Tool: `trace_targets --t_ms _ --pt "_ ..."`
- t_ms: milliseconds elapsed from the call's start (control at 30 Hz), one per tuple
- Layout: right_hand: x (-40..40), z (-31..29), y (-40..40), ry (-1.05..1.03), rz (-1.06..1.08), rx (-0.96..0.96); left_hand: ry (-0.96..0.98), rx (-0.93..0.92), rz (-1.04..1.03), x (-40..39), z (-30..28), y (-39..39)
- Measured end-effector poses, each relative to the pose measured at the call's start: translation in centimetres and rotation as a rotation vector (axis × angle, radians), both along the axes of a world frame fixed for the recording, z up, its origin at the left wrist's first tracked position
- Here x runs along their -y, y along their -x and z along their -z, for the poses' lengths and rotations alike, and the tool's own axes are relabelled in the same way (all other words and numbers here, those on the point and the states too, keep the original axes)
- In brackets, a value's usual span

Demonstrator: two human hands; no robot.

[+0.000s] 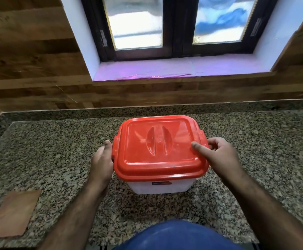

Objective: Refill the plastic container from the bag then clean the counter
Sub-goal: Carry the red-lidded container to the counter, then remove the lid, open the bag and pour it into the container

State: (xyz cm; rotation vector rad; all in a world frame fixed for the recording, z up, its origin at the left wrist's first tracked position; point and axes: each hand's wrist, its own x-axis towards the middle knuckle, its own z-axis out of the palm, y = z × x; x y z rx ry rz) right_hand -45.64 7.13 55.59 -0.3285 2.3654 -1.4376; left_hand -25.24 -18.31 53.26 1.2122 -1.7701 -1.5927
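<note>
Head view, single frame; all places given relative to the plastic container (160,186).

Item 1. Plastic container: translucent white body, square-ish, upright on the granite counter (38,147), roughly mid-counter and below the window (174,24). Contents not readable through the wall.

Item 2. Red lid (158,147): seated flat on the container, all edges down as far as can be seen; a moulded grip runs across its middle. A side latch shows at each end.

Item 3. Left hand (102,159): pressed flat-ish against the left side of the container at the latch, fingers narrow and together. Whether they are hooked under the latch cannot be told.

Item 4. Right hand (219,156): wrapped over the right edge of the lid, thumb lying on the lid top, fingers curled around the right latch.

Item 5. Brown flat card or tile (13,212): on the counter well to the left of the container and nearer the person. Nature unclear.

Item 6. Bag: not in view.

Status, as a judgement: task at its start or very near it. Lid on, no bag present, no spill visible on the counter. Outstanding: release latches, lift lid, fetch bag, pour, reclose, wipe counter.
</note>
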Motion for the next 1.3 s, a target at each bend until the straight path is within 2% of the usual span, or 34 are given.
trace_targets --t_ms 100,267,467,533,567,633,700,767,800,867,933,1000,1067,1233,1300 --pt "0.2 -0.2 0.6 -0.009 0.023 0.076 -0.037 -0.026 -0.018 0.3 0.2 0.1" --pt "0.7 -2.3 0.6 0.225 0.072 0.132 -0.107 -0.064 0.007 0.4 0.4 0.1" --pt "2.0 -6.0 0.7 0.616 0.016 0.513 -0.134 -0.065 0.010 0.5 0.5 0.1" --pt "1.7 -6.8 1.4 0.692 0.022 0.555 -0.014 -0.054 0.015 -0.6 0.4 -0.2" --pt "1.5 -7.1 1.9 0.724 0.034 0.578 0.127 -0.033 -0.013 -1.2 0.4 -0.3" --pt "0.9 -7.4 3.2 0.781 0.074 0.569 0.527 0.059 0.016 -2.3 0.4 -0.6" --pt "0.3 -7.2 4.7 0.844 0.145 0.468 0.908 0.102 0.191 -3.2 0.5 -0.4" --pt "-0.4 -7.0 5.9 0.880 0.219 0.314 1.134 0.101 0.433 -4.2 0.4 0.6" --pt "-0.8 -7.0 6.4 0.894 0.241 0.229 1.167 0.125 0.577 -4.8 0.0 1.2" --pt "-1.7 -7.2 7.1 0.886 0.266 0.040 1.092 0.210 0.865 -6.2 -0.8 2.8" --pt "-2.7 -7.5 7.5 0.836 0.286 -0.172 1.018 0.373 1.040 -6.9 -1.0 4.3" --pt "-3.7 -7.7 7.6 0.761 0.293 -0.343 1.064 0.545 1.089 -6.9 -0.6 5.1" --pt "-4.7 -7.3 7.5 0.677 0.269 -0.454 1.138 0.633 1.091 -6.8 -0.4 5.5" --pt "-7.3 -3.2 8.4 0.189 0.127 -0.766 1.117 0.640 1.084 -6.9 -0.2 5.5" --pt "-7.9 -0.3 8.8 0.028 0.060 -0.813 1.100 0.641 1.080 -7.0 -0.2 5.6"
